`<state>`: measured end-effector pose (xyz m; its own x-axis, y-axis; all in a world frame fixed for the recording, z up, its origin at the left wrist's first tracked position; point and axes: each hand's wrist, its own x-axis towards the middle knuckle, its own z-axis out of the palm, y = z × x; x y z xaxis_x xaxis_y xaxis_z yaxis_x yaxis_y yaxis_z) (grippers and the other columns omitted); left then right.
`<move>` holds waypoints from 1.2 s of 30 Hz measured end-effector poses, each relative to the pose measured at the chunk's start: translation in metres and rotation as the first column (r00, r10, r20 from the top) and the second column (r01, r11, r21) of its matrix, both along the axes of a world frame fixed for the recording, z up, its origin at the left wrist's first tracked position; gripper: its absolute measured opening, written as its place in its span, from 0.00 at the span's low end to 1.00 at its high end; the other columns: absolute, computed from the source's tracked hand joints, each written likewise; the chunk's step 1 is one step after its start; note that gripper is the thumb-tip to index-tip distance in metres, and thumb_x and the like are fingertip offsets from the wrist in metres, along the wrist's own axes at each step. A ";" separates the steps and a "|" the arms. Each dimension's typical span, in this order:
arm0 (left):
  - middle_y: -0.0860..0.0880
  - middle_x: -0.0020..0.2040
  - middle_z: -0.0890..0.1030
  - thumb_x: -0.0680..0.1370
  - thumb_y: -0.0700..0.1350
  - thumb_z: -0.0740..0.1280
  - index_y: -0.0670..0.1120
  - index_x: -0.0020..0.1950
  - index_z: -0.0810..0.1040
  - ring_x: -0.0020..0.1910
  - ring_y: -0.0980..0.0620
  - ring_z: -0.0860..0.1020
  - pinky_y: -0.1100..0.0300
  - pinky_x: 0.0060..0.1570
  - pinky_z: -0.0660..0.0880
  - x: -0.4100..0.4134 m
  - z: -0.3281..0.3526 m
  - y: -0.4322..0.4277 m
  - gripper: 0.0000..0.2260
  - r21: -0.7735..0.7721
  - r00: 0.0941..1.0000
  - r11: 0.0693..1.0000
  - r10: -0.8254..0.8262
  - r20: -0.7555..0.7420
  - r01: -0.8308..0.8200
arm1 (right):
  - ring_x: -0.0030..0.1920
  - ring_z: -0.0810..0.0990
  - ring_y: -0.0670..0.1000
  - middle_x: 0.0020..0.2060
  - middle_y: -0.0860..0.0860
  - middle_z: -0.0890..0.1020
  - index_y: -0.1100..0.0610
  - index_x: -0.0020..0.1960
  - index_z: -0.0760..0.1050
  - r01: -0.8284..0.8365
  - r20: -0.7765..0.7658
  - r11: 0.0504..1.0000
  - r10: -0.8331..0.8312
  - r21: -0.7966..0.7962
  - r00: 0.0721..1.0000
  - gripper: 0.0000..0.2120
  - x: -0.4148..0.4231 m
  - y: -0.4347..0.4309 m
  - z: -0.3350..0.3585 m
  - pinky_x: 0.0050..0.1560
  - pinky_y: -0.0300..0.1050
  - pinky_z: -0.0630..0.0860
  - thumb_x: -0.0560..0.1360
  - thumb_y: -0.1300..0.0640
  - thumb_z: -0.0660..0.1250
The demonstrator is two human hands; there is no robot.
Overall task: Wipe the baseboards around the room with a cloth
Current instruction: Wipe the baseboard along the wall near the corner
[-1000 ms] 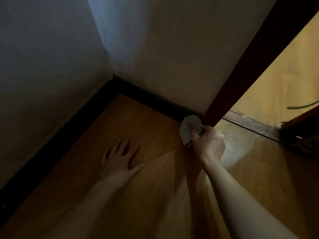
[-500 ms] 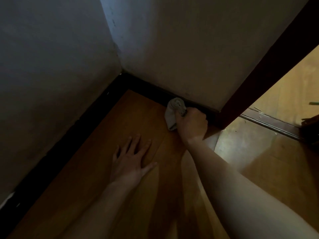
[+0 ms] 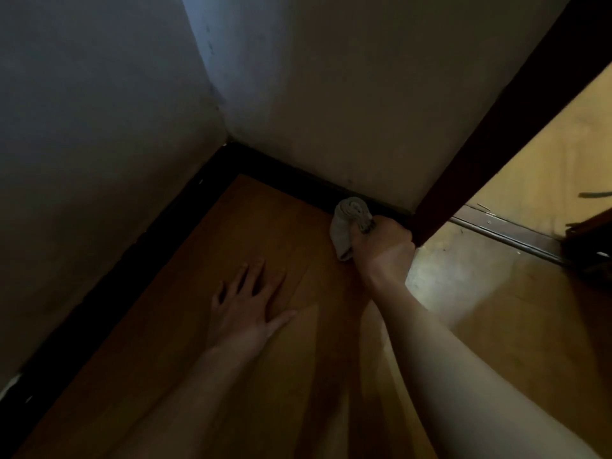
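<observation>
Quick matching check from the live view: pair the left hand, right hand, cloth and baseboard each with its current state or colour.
1. left hand
2. right hand
3. cloth
4. baseboard

A. dark, along the wall foot
B. flat on the floor, fingers spread
C. pale grey, bunched against the baseboard
D. closed around the cloth

Pairs: 1-B, 2-D, 3-C, 4-A

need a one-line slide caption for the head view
Right hand presses a balled cloth against the dark baseboard near the door frame; left hand lies flat on the wood floor.
</observation>
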<state>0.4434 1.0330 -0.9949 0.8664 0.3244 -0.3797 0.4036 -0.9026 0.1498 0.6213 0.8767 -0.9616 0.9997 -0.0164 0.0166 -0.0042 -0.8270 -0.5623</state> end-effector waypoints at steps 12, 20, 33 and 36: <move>0.59 0.81 0.37 0.78 0.72 0.52 0.68 0.79 0.46 0.80 0.53 0.38 0.44 0.77 0.45 0.001 0.010 -0.009 0.32 -0.047 1.000 0.999 0.004 -0.020 -0.005 | 0.39 0.80 0.57 0.39 0.56 0.82 0.55 0.47 0.83 0.088 0.070 0.994 -0.083 -0.066 0.994 0.15 -0.007 -0.081 0.006 0.35 0.44 0.72 0.75 0.43 0.69; 0.59 0.81 0.37 0.77 0.71 0.53 0.68 0.79 0.46 0.80 0.52 0.39 0.44 0.76 0.47 0.003 0.014 -0.011 0.32 -0.036 0.999 0.999 0.011 -0.041 -0.012 | 0.39 0.80 0.56 0.38 0.54 0.82 0.55 0.43 0.82 0.009 0.105 0.994 0.002 -0.108 0.995 0.14 -0.005 -0.077 0.005 0.36 0.47 0.77 0.74 0.43 0.69; 0.59 0.81 0.38 0.77 0.72 0.52 0.68 0.80 0.46 0.80 0.52 0.37 0.44 0.77 0.44 0.003 0.014 -0.013 0.33 -0.046 0.999 0.998 0.030 -0.036 -0.031 | 0.38 0.83 0.61 0.38 0.56 0.83 0.56 0.43 0.81 -0.117 0.126 0.988 0.129 -0.102 0.984 0.18 0.001 -0.032 0.015 0.35 0.51 0.80 0.75 0.41 0.66; 0.58 0.81 0.37 0.77 0.72 0.52 0.68 0.79 0.46 0.80 0.52 0.38 0.43 0.77 0.45 0.004 0.016 -0.013 0.32 -0.053 0.998 0.998 0.034 -0.047 -0.036 | 0.39 0.82 0.60 0.38 0.56 0.83 0.55 0.43 0.82 -0.068 0.073 0.995 0.073 -0.079 0.995 0.19 0.001 -0.039 0.011 0.33 0.46 0.75 0.76 0.40 0.65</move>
